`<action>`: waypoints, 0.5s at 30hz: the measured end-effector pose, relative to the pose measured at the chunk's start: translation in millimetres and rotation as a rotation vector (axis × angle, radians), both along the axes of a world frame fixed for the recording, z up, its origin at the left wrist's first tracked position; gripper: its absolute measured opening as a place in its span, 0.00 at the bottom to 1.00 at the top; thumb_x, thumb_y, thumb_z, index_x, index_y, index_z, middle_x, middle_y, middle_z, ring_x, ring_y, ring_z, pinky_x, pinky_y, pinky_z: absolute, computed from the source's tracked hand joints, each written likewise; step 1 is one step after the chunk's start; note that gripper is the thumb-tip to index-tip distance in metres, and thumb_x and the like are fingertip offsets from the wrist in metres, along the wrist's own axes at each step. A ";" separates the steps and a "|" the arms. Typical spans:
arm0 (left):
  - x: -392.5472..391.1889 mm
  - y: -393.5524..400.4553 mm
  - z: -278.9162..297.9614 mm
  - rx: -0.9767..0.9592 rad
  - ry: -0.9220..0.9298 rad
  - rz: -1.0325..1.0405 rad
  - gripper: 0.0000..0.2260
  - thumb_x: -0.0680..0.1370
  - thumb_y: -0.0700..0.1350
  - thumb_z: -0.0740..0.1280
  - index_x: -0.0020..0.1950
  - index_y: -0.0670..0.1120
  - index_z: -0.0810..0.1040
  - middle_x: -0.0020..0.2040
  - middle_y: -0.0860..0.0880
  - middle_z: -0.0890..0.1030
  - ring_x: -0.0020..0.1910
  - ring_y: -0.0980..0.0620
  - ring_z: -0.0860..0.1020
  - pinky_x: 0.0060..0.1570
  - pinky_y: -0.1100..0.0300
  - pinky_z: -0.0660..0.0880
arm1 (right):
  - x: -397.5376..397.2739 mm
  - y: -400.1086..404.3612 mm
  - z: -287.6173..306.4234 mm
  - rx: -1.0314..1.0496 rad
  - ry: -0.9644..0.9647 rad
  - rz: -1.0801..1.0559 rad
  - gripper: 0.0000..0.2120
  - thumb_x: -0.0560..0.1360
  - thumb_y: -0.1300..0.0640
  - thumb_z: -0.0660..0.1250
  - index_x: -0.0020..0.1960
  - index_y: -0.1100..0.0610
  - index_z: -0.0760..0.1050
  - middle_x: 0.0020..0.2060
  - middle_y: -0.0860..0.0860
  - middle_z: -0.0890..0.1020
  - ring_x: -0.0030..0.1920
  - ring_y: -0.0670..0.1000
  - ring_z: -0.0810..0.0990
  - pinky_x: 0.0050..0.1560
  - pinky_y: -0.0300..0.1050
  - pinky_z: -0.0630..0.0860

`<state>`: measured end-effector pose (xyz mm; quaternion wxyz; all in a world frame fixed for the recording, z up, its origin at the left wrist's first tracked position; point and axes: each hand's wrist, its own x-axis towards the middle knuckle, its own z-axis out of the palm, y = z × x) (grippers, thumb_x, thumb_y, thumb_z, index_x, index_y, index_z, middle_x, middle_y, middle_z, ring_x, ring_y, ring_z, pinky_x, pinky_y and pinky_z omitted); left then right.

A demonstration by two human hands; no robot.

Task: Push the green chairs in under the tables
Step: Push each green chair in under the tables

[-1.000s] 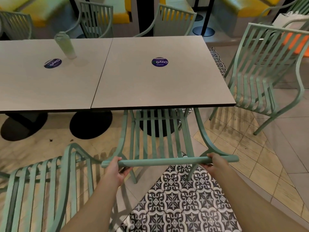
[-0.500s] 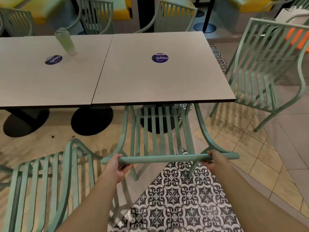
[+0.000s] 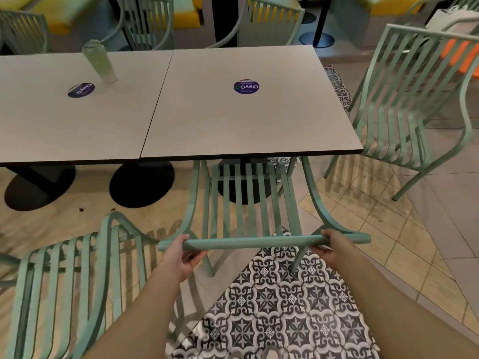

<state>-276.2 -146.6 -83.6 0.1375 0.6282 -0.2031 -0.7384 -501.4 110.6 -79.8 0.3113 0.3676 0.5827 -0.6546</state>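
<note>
- Left hand [image 3: 181, 255] and right hand [image 3: 334, 246] both wrap their fingers around the top rail of the green chair [image 3: 248, 203], whose seat front sits under the right table [image 3: 248, 120]
- Risk, as I judge it: an uneven shove could swing an armrest into the table's black pedestal base [image 3: 241, 182] or the table edge
- Clear bottle [image 3: 99, 62] stands on the left table [image 3: 64, 120]; contents unclear, a jolt might tip it

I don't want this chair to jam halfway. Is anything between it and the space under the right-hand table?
Only the table's own black pedestal base, straight ahead of the seat under the right-hand table. Otherwise the floor there looks free. Both hands, left hand and right hand, grip the chair's top rail.
</note>
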 end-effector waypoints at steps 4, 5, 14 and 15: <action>12.7 5.4 7.9 -0.069 0.005 -0.107 0.18 0.80 0.49 0.65 0.64 0.40 0.71 0.53 0.36 0.77 0.52 0.39 0.78 0.38 0.49 0.78 | 5.9 9.5 7.5 -0.018 0.015 0.092 0.08 0.77 0.60 0.65 0.52 0.61 0.68 0.58 0.62 0.75 0.55 0.63 0.78 0.37 0.56 0.80; 19.4 7.0 13.6 -0.097 0.006 -0.110 0.17 0.80 0.50 0.64 0.63 0.41 0.70 0.52 0.36 0.76 0.53 0.38 0.77 0.39 0.48 0.78 | 8.9 12.7 11.4 -0.025 0.018 0.099 0.07 0.77 0.59 0.65 0.50 0.60 0.68 0.57 0.62 0.76 0.55 0.63 0.78 0.40 0.56 0.79; 135.0 -10.4 44.5 -0.239 -0.095 -0.073 0.25 0.82 0.52 0.61 0.76 0.45 0.60 0.67 0.36 0.70 0.63 0.37 0.74 0.47 0.45 0.78 | 95.3 -32.8 -1.2 -0.206 0.047 0.525 0.29 0.75 0.48 0.67 0.72 0.55 0.62 0.68 0.64 0.68 0.60 0.62 0.73 0.58 0.59 0.74; 158.5 -13.1 48.6 -0.228 -0.110 -0.040 0.26 0.82 0.52 0.61 0.76 0.45 0.60 0.68 0.36 0.70 0.63 0.37 0.73 0.45 0.46 0.78 | 113.4 -44.3 0.6 -0.222 0.032 0.612 0.34 0.73 0.46 0.68 0.74 0.54 0.60 0.69 0.63 0.68 0.60 0.62 0.73 0.57 0.58 0.75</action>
